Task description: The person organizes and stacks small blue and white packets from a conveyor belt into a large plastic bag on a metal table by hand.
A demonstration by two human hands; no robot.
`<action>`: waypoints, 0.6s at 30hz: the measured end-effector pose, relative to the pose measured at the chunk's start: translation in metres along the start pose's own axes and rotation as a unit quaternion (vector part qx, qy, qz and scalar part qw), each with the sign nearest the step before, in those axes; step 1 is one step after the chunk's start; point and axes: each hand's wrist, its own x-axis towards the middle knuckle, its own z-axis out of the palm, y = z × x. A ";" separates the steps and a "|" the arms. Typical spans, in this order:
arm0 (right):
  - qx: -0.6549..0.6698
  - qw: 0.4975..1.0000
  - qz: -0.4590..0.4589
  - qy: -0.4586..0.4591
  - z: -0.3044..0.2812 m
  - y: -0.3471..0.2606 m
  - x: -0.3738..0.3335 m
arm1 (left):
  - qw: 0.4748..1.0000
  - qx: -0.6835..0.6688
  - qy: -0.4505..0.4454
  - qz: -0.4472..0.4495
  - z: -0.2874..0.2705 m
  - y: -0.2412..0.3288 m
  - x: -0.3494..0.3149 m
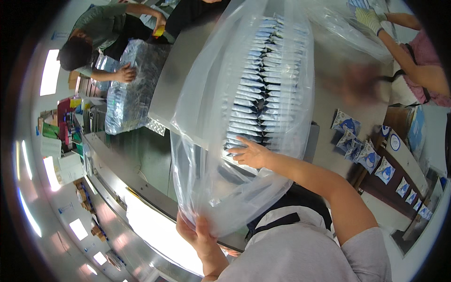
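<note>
A large clear plastic bag [199,101] lies along the metal table. Inside it, small blue-and-white packets [249,89] stand tightly packed in two long rows. My left hand [199,235] is closed around the gathered near edge of the bag, close to my body. At the near end of the rows, my right hand [249,152] has its fingers spread against the last packets. Whether that hand is under the film or on top of it, I cannot tell.
Loose blue-and-white packets [347,124] lie on the table [329,98] at the right, beside a conveyor [392,176] carrying more. At the far left, a person's hand [126,74] rests on a filled clear bag [129,101]. Striped-gloved hands [369,19] work at the far right.
</note>
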 end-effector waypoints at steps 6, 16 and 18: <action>0.715 0.667 0.193 0.075 -0.051 0.128 -0.090 | 0.994 0.075 0.038 -0.065 0.005 0.027 -0.008; 0.570 0.552 0.598 -0.116 -0.017 0.164 -0.480 | 0.927 0.069 -0.167 0.329 0.070 0.007 -0.054; 0.652 0.465 0.589 -0.109 0.000 0.146 -0.511 | 0.864 0.026 -0.487 0.123 0.150 -0.045 -0.077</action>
